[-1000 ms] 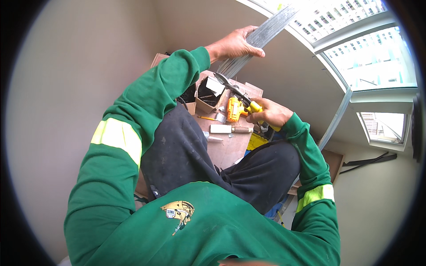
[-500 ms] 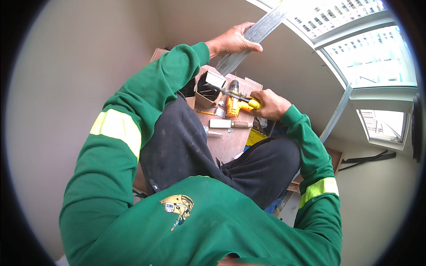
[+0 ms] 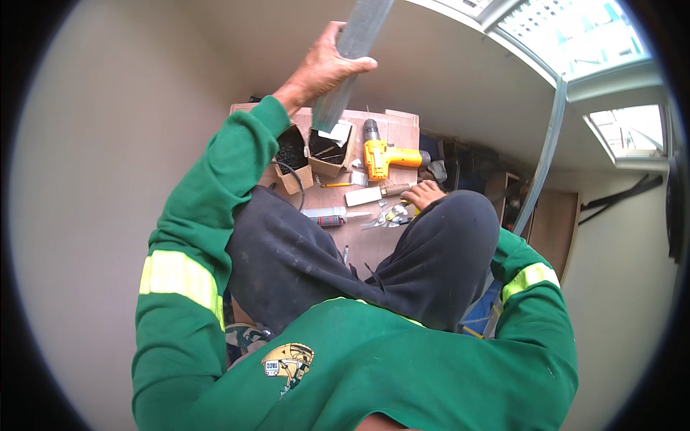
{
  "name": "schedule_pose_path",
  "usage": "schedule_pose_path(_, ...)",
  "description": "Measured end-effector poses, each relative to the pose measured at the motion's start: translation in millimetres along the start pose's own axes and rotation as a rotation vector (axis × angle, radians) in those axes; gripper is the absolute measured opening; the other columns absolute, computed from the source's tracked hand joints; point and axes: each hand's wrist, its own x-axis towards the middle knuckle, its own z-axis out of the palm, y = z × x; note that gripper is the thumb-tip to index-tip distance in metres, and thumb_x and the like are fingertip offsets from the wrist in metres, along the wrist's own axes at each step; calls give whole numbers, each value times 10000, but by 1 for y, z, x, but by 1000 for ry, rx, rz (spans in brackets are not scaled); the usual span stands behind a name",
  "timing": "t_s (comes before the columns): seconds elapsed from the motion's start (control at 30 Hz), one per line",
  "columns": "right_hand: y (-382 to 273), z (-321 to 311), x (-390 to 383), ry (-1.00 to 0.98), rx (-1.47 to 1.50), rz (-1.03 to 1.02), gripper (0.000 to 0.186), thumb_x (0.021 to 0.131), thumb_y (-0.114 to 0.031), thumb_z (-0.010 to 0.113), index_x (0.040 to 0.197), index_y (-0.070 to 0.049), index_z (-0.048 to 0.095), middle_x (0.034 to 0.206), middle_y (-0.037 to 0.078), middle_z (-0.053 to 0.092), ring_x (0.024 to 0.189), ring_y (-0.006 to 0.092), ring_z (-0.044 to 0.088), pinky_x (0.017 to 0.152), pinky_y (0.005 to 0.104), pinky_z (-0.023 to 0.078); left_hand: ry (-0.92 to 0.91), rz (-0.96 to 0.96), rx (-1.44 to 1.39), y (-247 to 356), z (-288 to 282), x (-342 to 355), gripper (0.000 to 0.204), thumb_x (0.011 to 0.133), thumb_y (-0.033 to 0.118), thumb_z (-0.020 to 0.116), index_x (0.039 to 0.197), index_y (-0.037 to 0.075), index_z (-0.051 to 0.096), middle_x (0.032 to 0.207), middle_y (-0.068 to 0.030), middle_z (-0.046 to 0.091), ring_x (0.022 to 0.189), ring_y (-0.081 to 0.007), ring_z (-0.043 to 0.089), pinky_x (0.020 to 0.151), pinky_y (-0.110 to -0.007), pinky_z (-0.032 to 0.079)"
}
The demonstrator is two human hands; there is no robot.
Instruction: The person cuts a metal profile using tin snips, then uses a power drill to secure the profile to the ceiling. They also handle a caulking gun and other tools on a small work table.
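Observation:
My left hand is raised at the upper middle, fingers and thumb closed around a long grey metal channel. The channel slants, its lower end in front of a cardboard box of dark screws. Low over the board, by my bent knee, my right hand has its fingers curled at the yellow handles of metal snips; the knee hides part of this hand. The snips' silver jaws point left. Just beyond them lies a tool with a wooden handle and white block.
A yellow cordless drill lies on the wooden board. Another screw box, a pencil and a sealant tube are nearby. A long metal strip leans at the right, below windows.
My right hand has come down with the snips from above the drill to the board by my knee. My left hand and the channel have shifted left and up.

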Motion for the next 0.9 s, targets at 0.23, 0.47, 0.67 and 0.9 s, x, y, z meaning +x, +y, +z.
schedule_pose_path(0.23,-52,71,14,171,15,-53,487,913,-288,747,1337,-83,622,1226,117,654,1225,297,599,1100,499,405,-143,60,168,-6,17,-6,754,865,297,883,1429,11,473,1279,-158,654,1079,-223,712,964,-367,589)
schedule_pose_path(0.47,-25,19,-11,15,124,128,349,947,-264,750,1224,-63,685,1100,108,712,1068,270,682,989,455,503,-334,134,454,1,25,13,577,874,193,813,1376,144,532,1169,-123,722,1058,-252,721,985,-403,576)
schedule_pose_path(0.67,-19,-199,-74,722,526,383,299,963,-280,799,1075,-11,735,922,110,763,823,187,737,755,342,594,-504,544,850,-36,23,84,560,879,60,690,1418,158,573,1231,-132,688,1133,-369,693,951,-478,582)
schedule_pose_path(0.9,-192,-345,-98,773,611,-154,394,916,-371,773,852,16,732,759,105,722,684,188,694,647,305,552,-310,339,804,-115,48,72,694,910,61,658,1519,352,496,1146,-152,653,1038,-410,704,945,-555,565)
